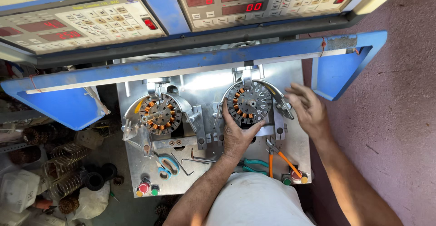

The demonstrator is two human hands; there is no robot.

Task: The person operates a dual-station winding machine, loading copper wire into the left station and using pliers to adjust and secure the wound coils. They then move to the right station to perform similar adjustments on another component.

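Steady the right-hand stator core [249, 103], seated between the hands on the winder's steel surface [204, 83], with the left hand [236, 133] gripping its lower rim and the open right hand [306, 108] resting fingers against the clamp arm [284, 105].

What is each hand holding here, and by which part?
Left hand grips the right stator by its lower-left rim. Right hand rests at its right-side guard, grasping nothing clearly.

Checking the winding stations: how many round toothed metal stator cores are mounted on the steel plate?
2: a copper-wound round stator core at the left station, and a partly wound round stator core at the right, gripped by the left hand.
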